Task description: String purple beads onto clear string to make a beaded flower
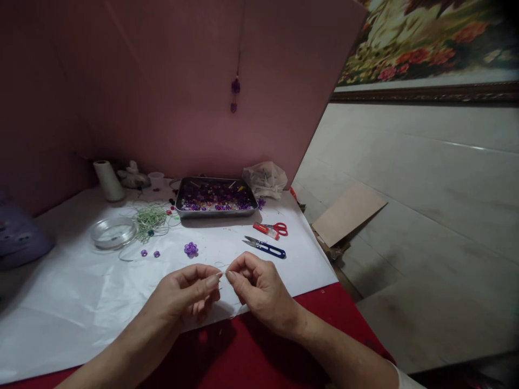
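My left hand (197, 292) and my right hand (263, 292) meet above the front edge of the white sheet, fingertips almost touching. Each pinches a thin cord (219, 265), a loop of which shows just behind the fingertips. Something tiny and yellowish sits between the fingertips, too small to name. Beyond my left hand lies a purple beaded flower (191, 249), with two loose purple beads (156, 254) to its left. Past my right hand rest blue thread snips (265, 247) and red-handled scissors (279, 229) beside a small red-and-clear item (266, 231).
A metal tray (219, 214) of mixed beads stands at the back. To its left are tangled green cord (151, 221), a clear round dish (113, 233) and a white spool (108, 181). A plastic bag (265, 179) sits behind right. A purple bead pendant (235, 86) hangs on the pink wall.
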`<state>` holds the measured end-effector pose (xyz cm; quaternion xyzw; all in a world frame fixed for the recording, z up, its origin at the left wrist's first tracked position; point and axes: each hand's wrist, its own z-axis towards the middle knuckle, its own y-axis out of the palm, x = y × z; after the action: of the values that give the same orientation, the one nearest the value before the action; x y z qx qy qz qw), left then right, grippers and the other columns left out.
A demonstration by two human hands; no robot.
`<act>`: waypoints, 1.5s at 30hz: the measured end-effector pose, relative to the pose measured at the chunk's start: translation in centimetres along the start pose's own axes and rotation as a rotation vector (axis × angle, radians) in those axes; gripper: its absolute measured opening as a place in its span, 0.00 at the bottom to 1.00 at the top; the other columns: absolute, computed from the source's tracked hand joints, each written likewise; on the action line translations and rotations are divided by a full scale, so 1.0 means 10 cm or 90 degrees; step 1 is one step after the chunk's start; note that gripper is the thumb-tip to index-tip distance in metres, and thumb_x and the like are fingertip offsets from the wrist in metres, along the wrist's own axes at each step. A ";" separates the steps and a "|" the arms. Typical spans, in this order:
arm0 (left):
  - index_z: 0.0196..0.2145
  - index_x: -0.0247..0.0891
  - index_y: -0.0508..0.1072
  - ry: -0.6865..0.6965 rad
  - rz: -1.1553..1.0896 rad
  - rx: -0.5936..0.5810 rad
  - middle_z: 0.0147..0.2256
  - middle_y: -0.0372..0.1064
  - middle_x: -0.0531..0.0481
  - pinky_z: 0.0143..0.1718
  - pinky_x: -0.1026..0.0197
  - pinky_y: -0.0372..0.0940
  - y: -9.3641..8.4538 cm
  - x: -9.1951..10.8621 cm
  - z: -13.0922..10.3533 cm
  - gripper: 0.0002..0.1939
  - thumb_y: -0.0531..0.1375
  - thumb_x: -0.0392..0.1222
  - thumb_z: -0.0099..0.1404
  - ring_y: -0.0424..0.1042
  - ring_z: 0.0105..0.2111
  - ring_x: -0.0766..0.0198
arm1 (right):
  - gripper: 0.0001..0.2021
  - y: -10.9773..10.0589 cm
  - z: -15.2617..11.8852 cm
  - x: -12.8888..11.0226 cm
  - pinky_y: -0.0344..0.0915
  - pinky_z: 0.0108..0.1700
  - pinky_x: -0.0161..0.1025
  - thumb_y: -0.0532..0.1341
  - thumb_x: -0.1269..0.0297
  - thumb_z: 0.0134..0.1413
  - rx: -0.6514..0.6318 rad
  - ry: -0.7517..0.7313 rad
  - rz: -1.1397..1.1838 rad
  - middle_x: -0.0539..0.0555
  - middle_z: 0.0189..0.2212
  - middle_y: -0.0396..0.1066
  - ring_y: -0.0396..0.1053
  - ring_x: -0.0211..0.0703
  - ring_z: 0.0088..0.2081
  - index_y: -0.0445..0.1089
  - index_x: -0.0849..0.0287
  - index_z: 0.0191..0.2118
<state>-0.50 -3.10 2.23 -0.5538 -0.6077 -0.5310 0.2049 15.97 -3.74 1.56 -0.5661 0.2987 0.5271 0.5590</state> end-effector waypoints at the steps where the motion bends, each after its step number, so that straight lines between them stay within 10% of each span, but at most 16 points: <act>1: 0.28 0.36 0.75 0.008 0.005 0.004 0.20 0.67 0.55 0.20 0.71 0.56 0.00 0.00 0.00 0.09 0.68 0.40 0.48 0.61 0.18 0.74 | 0.06 0.00 0.00 0.00 0.49 0.21 0.30 0.54 0.64 0.58 -0.001 0.001 -0.004 0.43 0.16 0.56 0.53 0.31 0.18 0.63 0.60 0.32; 45: 0.21 0.35 0.69 0.064 0.201 -0.045 0.18 0.61 0.55 0.19 0.69 0.52 -0.07 -0.11 0.02 0.17 0.57 0.50 0.60 0.56 0.18 0.71 | 0.07 0.03 -0.04 -0.01 0.46 0.18 0.28 0.56 0.68 0.55 0.010 -0.029 -0.092 0.45 0.14 0.58 0.51 0.28 0.15 0.70 0.62 0.34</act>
<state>-0.67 -3.28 0.91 -0.6221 -0.4833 -0.5402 0.2959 15.79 -4.22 1.50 -0.5697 0.2487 0.4958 0.6064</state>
